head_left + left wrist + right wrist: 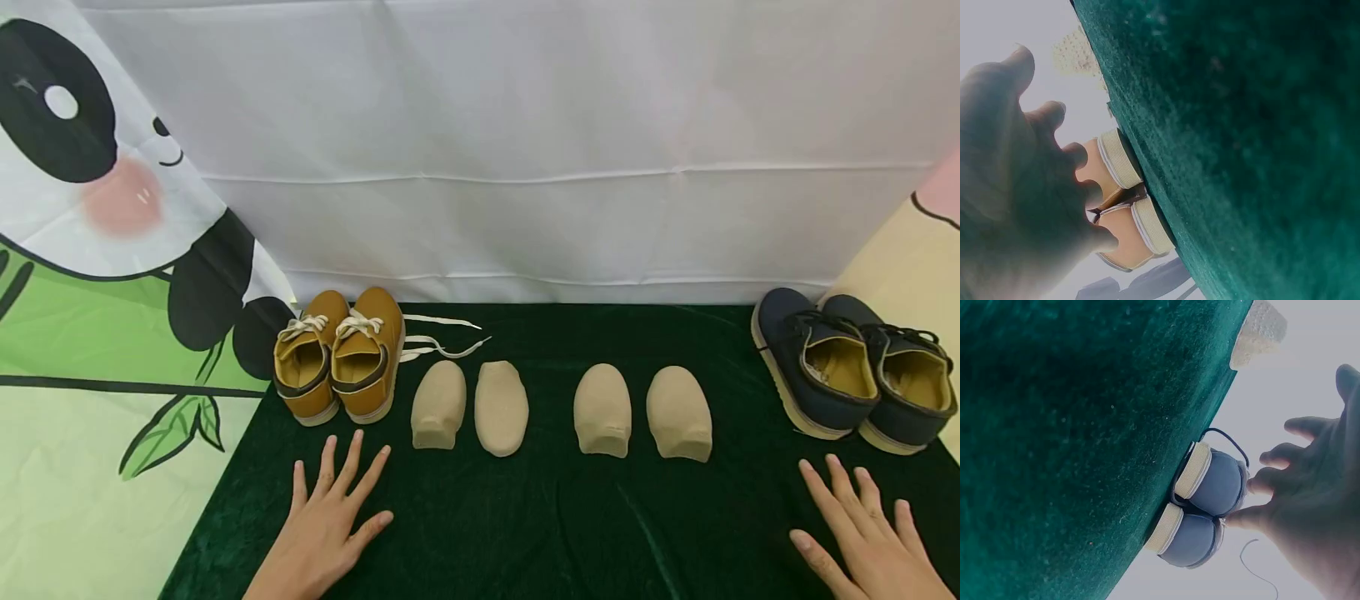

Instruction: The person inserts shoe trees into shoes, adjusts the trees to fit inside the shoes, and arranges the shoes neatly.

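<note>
My left hand (pixel 322 521) is spread flat over the green cloth, fingers straight, holding nothing. Just beyond its fingertips stands a pair of tan shoes (pixel 390 342) with white laces (pixel 442 346) trailing to the right. At the right, my right hand (pixel 870 533) is spread in the same way and holds nothing. A pair of navy shoes (pixel 776 333) with dark laces sits beyond it. Both wrist views show the heels of the tan shoes (pixel 1125 234) and navy shoes (pixel 1213 484) past the fingers. Between the pairs lie beige molded shoe inserts (pixel 438 404), in two pairs.
Dark green velvet cloth (pixel 555 533) covers the table. A white sheet (pixel 525 125) hangs behind its back edge. A panda-print cloth (pixel 112 333) borders the left side, and a cream and pink cloth (pixel 907 258) borders the right.
</note>
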A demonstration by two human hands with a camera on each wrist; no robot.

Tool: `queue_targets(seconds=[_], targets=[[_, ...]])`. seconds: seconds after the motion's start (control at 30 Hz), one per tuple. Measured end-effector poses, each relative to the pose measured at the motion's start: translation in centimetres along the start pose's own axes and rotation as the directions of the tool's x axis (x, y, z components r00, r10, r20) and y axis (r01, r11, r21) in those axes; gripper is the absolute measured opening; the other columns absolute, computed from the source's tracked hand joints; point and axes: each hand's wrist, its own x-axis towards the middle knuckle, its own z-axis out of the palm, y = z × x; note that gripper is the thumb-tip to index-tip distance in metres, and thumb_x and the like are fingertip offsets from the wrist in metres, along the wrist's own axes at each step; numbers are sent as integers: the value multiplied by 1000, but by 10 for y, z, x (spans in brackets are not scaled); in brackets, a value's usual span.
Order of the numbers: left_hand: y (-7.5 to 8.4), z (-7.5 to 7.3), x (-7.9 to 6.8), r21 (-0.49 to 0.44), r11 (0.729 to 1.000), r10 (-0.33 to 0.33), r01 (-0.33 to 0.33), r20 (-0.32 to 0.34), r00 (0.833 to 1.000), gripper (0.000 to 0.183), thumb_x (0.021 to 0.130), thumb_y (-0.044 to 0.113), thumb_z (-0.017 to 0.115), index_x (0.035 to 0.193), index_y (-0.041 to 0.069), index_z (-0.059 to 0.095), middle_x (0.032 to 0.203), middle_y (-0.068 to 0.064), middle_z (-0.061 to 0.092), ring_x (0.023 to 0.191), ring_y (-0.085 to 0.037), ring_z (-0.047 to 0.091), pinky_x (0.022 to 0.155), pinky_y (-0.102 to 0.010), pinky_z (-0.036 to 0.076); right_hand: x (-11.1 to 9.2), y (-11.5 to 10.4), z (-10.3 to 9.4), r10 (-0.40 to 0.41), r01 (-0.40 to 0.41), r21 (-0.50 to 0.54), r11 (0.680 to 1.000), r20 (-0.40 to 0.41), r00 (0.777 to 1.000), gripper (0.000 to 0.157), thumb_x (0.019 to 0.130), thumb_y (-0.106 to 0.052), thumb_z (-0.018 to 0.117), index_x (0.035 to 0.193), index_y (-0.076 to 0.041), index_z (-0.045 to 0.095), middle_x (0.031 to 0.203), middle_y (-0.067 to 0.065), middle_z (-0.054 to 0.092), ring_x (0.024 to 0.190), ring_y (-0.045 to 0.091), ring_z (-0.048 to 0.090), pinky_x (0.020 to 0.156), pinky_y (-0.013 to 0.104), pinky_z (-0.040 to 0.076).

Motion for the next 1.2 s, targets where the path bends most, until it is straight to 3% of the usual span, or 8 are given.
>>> queue_targets(seconds=[0.37, 0.47, 0.6, 0.73, 0.87, 1.07, 1.2], targets=[[1, 2, -2, 11, 1000, 14, -14, -21, 1000, 76, 99, 74, 45, 165, 41, 27, 177, -11, 14, 159, -52, 9, 116, -83, 6, 0, -1, 1, -5, 4, 21, 1000, 17, 1000, 92, 108, -59, 42, 166, 0, 1, 164, 40, -12, 146, 67, -21, 106, 74, -31], [2, 1, 0, 21, 1000, 20, -20, -31, 999, 76, 99, 72, 47, 165, 41, 26, 177, -10, 14, 160, -51, 11, 117, -81, 8, 0, -5, -2, -19, 19, 9, 1000, -8, 1000, 91, 107, -58, 44, 165, 1, 6, 166, 40, -6, 149, 65, -13, 110, 73, -29], [5, -3, 2, 49, 998, 33, -30, -51, 998, 76, 99, 66, 55, 165, 40, 25, 176, -10, 16, 160, -47, 19, 120, -78, 13, 2, -11, -8, -45, 44, -26, 999, -68, 997, 88, 106, -55, 51, 164, 1, 17, 166, 38, 12, 148, 64, 15, 119, 75, -14], [8, -7, 2, 74, 996, 60, -53, -96, 994, 77, 99, 57, 63, 165, 36, 29, 174, -12, 24, 156, -43, 33, 121, -74, 20, 3, -17, -11, -64, 56, -60, 997, -136, 989, 80, 105, -49, 56, 161, 1, 28, 159, 37, 33, 136, 61, 36, 122, 75, 1], [11, -11, 2, 91, 993, 91, -78, -149, 985, 73, 98, 49, 68, 162, 30, 38, 169, -12, 37, 150, -39, 45, 121, -69, 27, 2, -22, -14, -84, 73, -69, 995, -190, 978, 73, 105, -46, 58, 157, 0, 36, 151, 36, 45, 130, 58, 44, 120, 74, 13], [15, -14, 5, 99, 990, 122, -102, -225, 967, 61, 99, 38, 70, 155, 23, 51, 158, -10, 53, 143, -36, 55, 118, -65, 35, 5, -34, -23, -128, 118, -65, 991, -195, 972, 68, 105, -45, 60, 155, -2, 41, 144, 34, 54, 122, 56, 55, 107, 72, 35], [16, -16, 9, 103, 989, 135, -110, -286, 949, 54, 99, 32, 71, 150, 20, 58, 153, -9, 60, 138, -34, 59, 114, -63, 41, 6, -43, -30, -177, 172, -43, 984, -203, 963, 66, 103, -41, 64, 154, -4, 44, 143, 31, 58, 119, 52, 59, 102, 69, 42]])
